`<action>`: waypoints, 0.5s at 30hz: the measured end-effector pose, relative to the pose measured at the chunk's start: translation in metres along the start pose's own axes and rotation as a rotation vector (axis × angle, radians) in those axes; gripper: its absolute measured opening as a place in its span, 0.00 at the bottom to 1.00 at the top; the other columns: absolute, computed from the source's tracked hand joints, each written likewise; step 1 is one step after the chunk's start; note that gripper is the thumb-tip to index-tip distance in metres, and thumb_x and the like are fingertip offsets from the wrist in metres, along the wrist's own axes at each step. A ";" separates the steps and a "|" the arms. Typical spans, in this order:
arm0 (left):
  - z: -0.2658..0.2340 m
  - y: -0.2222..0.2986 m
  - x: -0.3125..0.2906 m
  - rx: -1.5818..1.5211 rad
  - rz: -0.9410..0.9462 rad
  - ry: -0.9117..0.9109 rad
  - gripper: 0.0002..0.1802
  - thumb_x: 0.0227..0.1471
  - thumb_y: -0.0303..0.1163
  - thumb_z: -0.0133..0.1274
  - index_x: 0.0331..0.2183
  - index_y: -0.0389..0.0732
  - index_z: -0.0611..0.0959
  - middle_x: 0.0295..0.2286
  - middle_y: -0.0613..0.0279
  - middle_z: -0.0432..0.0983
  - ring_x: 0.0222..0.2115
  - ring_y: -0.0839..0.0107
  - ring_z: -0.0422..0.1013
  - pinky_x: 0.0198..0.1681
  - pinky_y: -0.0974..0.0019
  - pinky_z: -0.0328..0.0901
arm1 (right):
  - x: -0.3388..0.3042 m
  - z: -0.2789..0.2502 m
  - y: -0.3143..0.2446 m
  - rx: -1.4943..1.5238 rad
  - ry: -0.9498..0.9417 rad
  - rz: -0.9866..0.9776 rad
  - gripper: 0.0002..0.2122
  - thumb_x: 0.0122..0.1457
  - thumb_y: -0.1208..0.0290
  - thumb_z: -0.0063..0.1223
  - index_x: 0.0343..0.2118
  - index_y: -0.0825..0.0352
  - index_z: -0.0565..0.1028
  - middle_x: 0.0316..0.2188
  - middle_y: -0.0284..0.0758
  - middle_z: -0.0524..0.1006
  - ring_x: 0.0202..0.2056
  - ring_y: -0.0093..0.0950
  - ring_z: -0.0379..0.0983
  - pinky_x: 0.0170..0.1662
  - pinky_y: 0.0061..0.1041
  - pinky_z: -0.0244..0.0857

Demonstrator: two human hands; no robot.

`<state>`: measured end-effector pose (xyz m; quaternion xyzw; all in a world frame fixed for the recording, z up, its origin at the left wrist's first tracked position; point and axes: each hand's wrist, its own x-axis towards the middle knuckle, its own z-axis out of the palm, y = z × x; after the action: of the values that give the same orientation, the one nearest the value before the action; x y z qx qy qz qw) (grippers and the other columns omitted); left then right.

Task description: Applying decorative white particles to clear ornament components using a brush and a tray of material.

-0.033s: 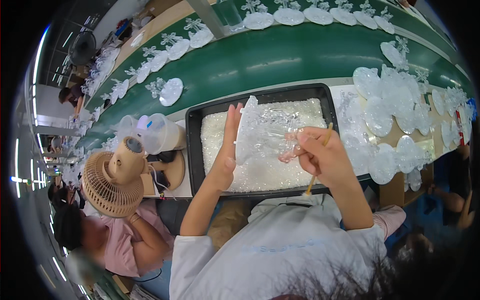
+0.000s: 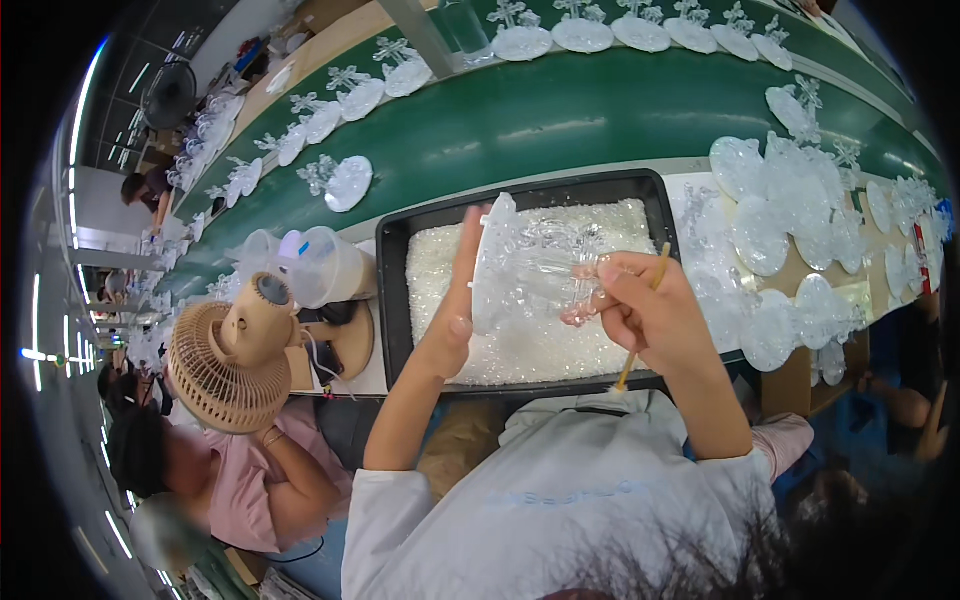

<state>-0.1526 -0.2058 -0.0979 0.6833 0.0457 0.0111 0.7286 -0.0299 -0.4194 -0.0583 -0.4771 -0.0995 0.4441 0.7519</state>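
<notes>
Clear ornament [image 2: 528, 262]: above the tray [image 2: 395, 322]; slipping could drop it into the granules [image 2: 510, 362].
Left hand [image 2: 452, 333]: flat at nine o'clock; slack support could tip it.
Right hand [image 2: 645, 305]: pinching at three o'clock, brush [image 2: 662, 265] held too; we could overgrip, cracking it.

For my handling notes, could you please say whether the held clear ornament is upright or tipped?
The clear ornament is tipped: its white disc stands on edge by the left hand, with the rest extending rightward.

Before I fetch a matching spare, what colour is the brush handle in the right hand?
The brush handle is yellow, showing best in the head view.
</notes>
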 end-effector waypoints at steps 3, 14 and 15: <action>0.007 0.006 0.010 -0.109 0.133 -0.081 0.58 0.48 0.71 0.45 0.67 0.45 0.47 0.65 0.56 0.49 0.64 0.56 0.54 0.65 0.51 0.51 | -0.002 0.014 -0.025 -0.164 -0.048 0.001 0.16 0.66 0.70 0.44 0.43 0.82 0.74 0.28 0.48 0.82 0.11 0.14 0.61 0.12 0.13 0.47; 0.009 0.024 0.029 -0.916 -0.018 -0.218 0.64 0.41 0.84 0.36 0.67 0.49 0.48 0.63 0.43 0.51 0.57 0.26 0.56 0.46 0.27 0.66 | -0.015 0.007 -0.023 -0.155 0.125 -0.813 0.33 0.68 0.43 0.23 0.38 0.76 0.71 0.31 0.54 0.76 0.18 0.28 0.69 0.17 0.17 0.60; 0.008 0.024 0.030 -0.951 -0.015 -0.208 0.64 0.41 0.84 0.36 0.67 0.49 0.48 0.63 0.43 0.51 0.57 0.26 0.56 0.46 0.27 0.66 | -0.016 0.008 -0.019 -0.106 0.212 -0.909 0.33 0.68 0.43 0.22 0.38 0.75 0.70 0.31 0.54 0.76 0.19 0.28 0.69 0.18 0.18 0.61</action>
<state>-0.1213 -0.2100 -0.0751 0.2718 -0.0327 -0.0429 0.9608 -0.0332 -0.4297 -0.0339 -0.4658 -0.2434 0.0130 0.8507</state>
